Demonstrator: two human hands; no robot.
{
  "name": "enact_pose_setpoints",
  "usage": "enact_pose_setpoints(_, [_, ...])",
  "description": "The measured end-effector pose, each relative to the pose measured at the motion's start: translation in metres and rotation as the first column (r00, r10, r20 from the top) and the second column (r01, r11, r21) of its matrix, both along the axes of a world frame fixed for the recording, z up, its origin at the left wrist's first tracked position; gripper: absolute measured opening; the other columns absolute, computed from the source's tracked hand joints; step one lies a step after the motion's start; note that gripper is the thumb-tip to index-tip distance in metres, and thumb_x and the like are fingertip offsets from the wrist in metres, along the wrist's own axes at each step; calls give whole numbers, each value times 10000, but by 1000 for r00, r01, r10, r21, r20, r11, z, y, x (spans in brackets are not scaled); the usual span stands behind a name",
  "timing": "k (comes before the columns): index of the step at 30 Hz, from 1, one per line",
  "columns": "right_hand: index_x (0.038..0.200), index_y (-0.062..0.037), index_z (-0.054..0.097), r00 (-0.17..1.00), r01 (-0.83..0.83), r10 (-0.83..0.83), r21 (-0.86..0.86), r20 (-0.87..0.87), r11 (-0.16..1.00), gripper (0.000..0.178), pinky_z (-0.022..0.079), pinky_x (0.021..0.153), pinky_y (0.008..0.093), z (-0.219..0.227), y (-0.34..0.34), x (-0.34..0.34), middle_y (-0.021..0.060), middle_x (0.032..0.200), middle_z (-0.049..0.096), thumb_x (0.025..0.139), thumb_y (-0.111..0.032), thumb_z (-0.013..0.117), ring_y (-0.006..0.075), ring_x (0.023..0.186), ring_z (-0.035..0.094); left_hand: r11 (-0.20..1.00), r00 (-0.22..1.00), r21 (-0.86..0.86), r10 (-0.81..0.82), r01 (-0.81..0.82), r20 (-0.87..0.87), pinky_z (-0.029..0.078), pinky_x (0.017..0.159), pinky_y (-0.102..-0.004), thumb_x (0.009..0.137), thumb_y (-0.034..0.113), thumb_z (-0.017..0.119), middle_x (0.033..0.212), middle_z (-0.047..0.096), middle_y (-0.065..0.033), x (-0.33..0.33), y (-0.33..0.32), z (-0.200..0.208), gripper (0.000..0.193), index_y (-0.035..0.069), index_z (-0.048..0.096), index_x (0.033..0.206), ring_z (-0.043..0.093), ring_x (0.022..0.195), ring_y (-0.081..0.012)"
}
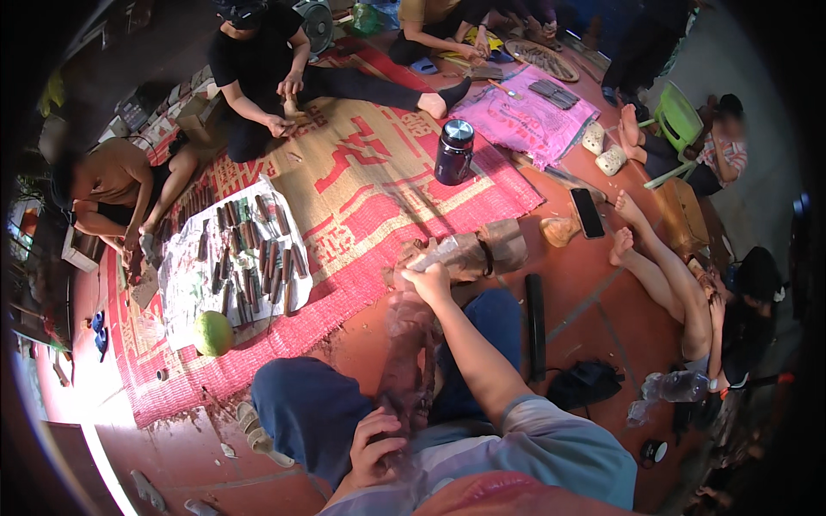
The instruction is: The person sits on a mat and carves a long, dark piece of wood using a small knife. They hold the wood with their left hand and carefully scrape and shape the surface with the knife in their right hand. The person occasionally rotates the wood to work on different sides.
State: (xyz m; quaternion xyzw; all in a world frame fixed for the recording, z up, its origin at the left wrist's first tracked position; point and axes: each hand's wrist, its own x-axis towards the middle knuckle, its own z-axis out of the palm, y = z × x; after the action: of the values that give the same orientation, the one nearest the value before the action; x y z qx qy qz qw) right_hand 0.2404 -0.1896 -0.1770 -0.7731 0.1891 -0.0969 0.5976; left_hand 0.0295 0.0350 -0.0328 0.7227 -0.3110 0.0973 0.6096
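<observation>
Your right hand [428, 279] curls at a brown, dark-banded block [504, 244] beyond your knees — grip hidden — long axis running left-right, right end farther off; left hand [375, 443] half-curled, hold unclear.

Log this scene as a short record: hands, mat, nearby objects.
Right hand: curled beside a brown block-like object; its exact grip is unclear
Left hand: curled beside dark blue trousers; contents unclear
Mat: red and tan, bearing a black flask
White sheet: bearing brown sticks, a green round fruit at its near edge
Phone: dark-screened, right of the mat
</observation>
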Motion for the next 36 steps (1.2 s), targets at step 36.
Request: enact_pose_setpoints(36, [791, -24, 648, 999, 26, -41, 386, 32, 922, 91, 436, 530, 246, -40, -42, -12, 47, 692, 624, 741, -54, 718, 121, 613, 585, 997, 996, 9, -82, 83, -28, 398, 942, -527, 753, 304, 716, 1079, 555, -146, -1, 4, -6, 300, 105, 639, 963, 562, 989, -349])
